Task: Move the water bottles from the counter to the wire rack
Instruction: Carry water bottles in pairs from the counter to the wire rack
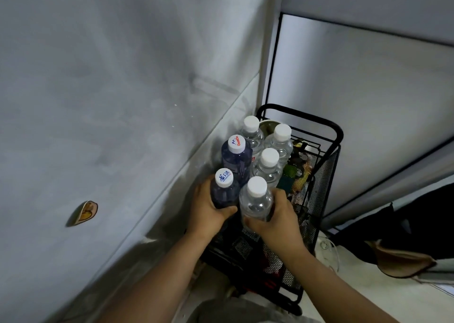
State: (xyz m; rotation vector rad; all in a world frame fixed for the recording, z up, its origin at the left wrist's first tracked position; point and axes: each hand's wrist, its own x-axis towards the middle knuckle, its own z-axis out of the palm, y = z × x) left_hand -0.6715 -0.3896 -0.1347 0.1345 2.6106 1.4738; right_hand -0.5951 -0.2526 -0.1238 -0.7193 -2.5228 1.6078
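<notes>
While both bottles stand upright over the wire rack [329, 165], I read the drop as straight down: long axes vertical, caps toward 12 o'clock. My left hand [206, 209] wraps the dark blue bottle [224, 192] from 9 o'clock; my right hand [275, 214] grips the clear bottle [256, 202] from 4 o'clock. Four other bottles [267, 168] crowd in at 12 o'clock.

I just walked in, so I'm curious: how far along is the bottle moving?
Four bottles already stand in the wire rack. The left hand grips a dark bottle and the right hand a clear bottle, both at the rack. The counter is out of view.
</notes>
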